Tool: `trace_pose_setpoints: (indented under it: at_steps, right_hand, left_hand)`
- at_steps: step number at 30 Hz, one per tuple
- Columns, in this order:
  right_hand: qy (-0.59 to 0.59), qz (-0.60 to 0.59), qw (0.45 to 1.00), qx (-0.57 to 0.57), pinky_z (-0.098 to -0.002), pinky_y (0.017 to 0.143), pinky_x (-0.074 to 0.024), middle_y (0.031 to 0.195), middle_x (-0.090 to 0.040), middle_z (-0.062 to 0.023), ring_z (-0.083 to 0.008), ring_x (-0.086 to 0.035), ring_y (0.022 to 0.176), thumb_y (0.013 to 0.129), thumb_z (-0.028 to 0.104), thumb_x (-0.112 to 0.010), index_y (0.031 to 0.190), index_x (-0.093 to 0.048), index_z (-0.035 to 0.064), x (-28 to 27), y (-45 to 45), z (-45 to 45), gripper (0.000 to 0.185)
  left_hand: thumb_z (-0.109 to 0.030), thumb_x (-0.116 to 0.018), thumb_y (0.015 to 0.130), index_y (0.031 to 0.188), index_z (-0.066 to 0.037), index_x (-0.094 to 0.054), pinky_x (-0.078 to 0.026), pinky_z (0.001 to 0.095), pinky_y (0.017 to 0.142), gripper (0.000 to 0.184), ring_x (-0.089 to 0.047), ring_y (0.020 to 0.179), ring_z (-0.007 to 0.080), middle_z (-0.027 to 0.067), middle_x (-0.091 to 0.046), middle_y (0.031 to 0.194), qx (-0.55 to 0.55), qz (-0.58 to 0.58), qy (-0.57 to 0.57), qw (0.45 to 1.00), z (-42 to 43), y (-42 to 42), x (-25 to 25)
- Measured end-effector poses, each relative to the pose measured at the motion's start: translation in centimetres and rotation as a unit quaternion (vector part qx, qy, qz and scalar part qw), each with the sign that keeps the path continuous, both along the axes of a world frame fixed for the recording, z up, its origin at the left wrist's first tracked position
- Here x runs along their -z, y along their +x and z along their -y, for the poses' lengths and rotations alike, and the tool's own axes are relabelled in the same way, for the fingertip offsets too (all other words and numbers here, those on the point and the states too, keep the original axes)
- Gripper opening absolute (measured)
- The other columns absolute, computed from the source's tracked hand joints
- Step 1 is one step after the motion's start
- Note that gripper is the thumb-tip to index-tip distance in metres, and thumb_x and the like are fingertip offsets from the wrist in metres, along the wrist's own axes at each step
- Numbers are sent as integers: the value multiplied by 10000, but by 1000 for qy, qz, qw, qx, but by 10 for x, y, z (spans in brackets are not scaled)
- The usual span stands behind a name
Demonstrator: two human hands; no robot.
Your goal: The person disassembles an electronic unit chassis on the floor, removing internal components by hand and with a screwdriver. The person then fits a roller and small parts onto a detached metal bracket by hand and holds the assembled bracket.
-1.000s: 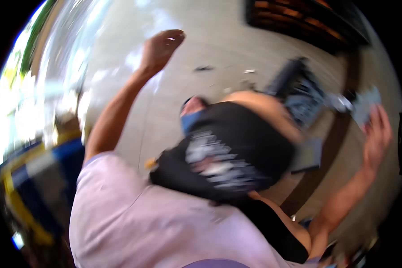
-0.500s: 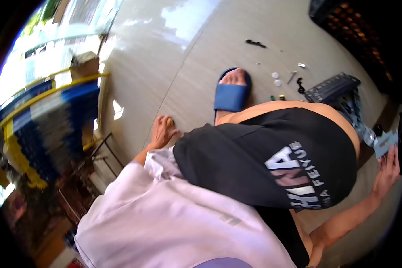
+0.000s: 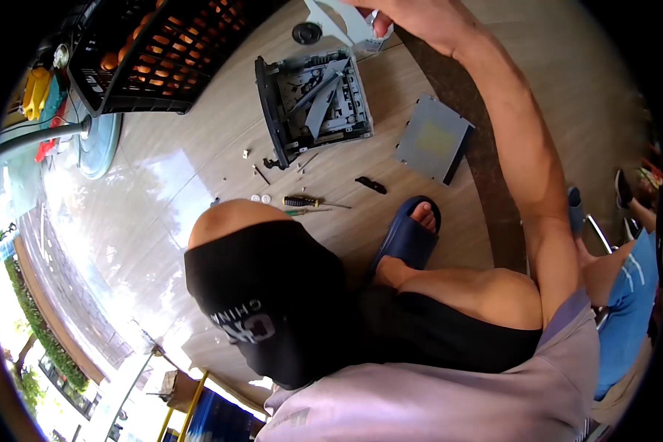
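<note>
At the top edge, my right hand (image 3: 412, 18) is closed on a pale grey-blue frame-like part (image 3: 335, 22), its fingers partly cut off by the view. A black round piece (image 3: 307, 33) is at the part's left end. Just below lies an opened electronic unit (image 3: 317, 103) with a black front panel, its metal insides exposed. To the right of that unit, a flat grey metal cover (image 3: 435, 136) rests on the floor. My left hand is out of view.
On the floor are a yellow-and-black screwdriver (image 3: 302, 201), a black bracket (image 3: 370, 184), white discs (image 3: 260, 198) and several small parts. A black crate (image 3: 155, 59) of orange-brown round items stands upper left. Another person's leg in blue (image 3: 626, 309) is at right.
The view has swung round, bringing the opened unit and metal cover into full sight. My right hand, with the pale part, now appears at the top. My left hand has left the view.
</note>
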State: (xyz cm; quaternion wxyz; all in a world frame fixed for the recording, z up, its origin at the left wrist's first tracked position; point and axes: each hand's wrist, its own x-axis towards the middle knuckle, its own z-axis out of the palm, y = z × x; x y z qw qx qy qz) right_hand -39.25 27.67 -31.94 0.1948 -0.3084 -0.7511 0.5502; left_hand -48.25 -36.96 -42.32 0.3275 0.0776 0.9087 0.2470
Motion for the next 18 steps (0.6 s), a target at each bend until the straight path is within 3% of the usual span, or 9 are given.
trace_pose_setpoints:
  at_steps: [5,7,8,10,12,14,15,18]
  right_hand:
    - [17,-33,999,30,-228,466,-475,673,-623,-21,-65,-559,532,959,187,-642,933,-715,-32,-1,8,-6,233]
    - [-4,-57,998,27,-225,469,-483,675,-627,-22,-64,-562,537,950,195,-653,898,-712,-26,7,13,-8,235]
    - [-13,-61,998,26,-225,469,-483,675,-627,-22,-64,-562,537,950,195,-653,898,-712,-26,12,15,-8,235]
    - [-42,-73,996,42,-225,464,-481,679,-630,-24,-64,-565,538,944,198,-661,876,-709,-21,18,18,-12,234]
    - [-25,-69,997,28,-227,466,-485,684,-637,-29,-70,-576,546,947,211,-658,889,-711,-31,27,23,-20,255]
    - [-33,-88,995,44,-230,473,-488,695,-649,-41,-82,-583,551,945,213,-660,925,-716,-45,28,25,-14,264]
    - [-46,-83,994,58,-242,483,-494,709,-663,-60,-96,-592,558,942,204,-656,959,-716,-57,26,27,-13,269]
    - [-53,-95,993,39,-254,492,-500,719,-671,-74,-104,-606,574,943,196,-646,969,-711,-63,39,31,-19,268]
  left_hand:
    - [-151,-702,888,1067,-2,-588,-472,377,670,260,-597,782,239,142,-643,884,34,125,56,990,-58,-22,-92]
    - [-140,-690,900,1045,5,-600,-476,367,636,224,-610,740,218,134,-659,845,36,187,41,981,-74,-22,-114]
    - [-57,-662,858,1012,33,-631,-480,362,577,181,-613,655,167,169,-690,781,11,260,-28,965,-79,-24,-124]
    - [7,-611,816,992,32,-652,-506,388,636,182,-649,692,191,237,-689,846,277,147,-87,946,-92,-17,-131]
    - [36,-585,792,958,36,-655,-509,400,664,181,-657,707,192,282,-658,888,266,111,-65,955,-96,-5,-124]
    - [-156,-641,922,1247,22,-561,-492,333,903,379,-620,1066,219,149,-667,1136,71,213,-139,964,-114,5,-141]
    - [-144,-635,920,1222,25,-570,-492,331,884,352,-622,1041,215,138,-671,1111,32,228,-142,963,-122,9,-142]
    - [-109,-617,913,1149,33,-597,-495,326,827,276,-627,967,202,107,-683,1035,57,164,-104,979,-119,17,-142]
